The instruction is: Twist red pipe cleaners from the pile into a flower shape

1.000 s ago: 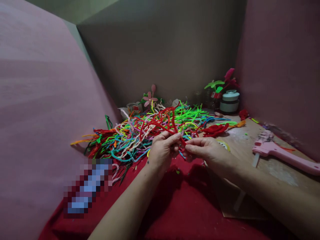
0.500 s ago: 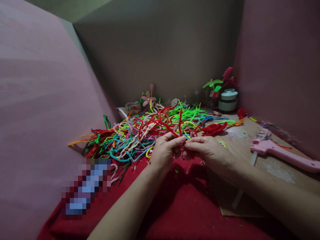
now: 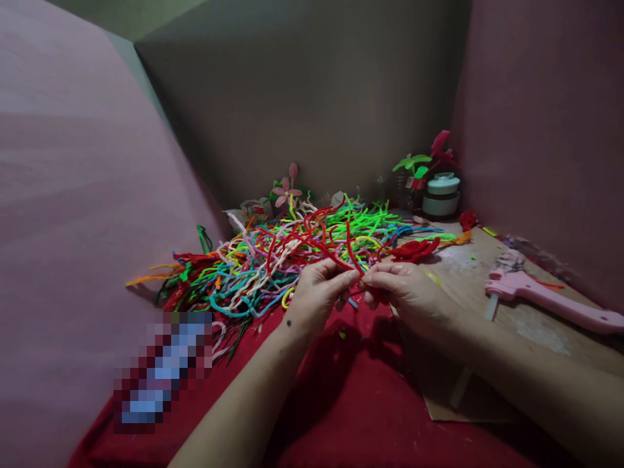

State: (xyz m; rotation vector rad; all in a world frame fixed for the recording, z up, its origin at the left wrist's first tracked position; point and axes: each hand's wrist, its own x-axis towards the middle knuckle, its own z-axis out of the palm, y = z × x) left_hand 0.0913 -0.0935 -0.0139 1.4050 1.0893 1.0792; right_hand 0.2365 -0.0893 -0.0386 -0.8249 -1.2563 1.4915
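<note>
Clamping the red pipe cleaner (image 3: 349, 246) at 12 o'clock with left hand (image 3: 316, 294) and right hand (image 3: 412, 294), I judge it light, pliable, best pinched near its bend.

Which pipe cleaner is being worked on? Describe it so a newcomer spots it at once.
Find the multicoloured pile of pipe cleaners on the red cloth. At its near edge the left hand and right hand meet fingertip to fingertip. The red pipe cleaner pinched between them stands up from that grip, the only strand held rather than lying loose.
</note>
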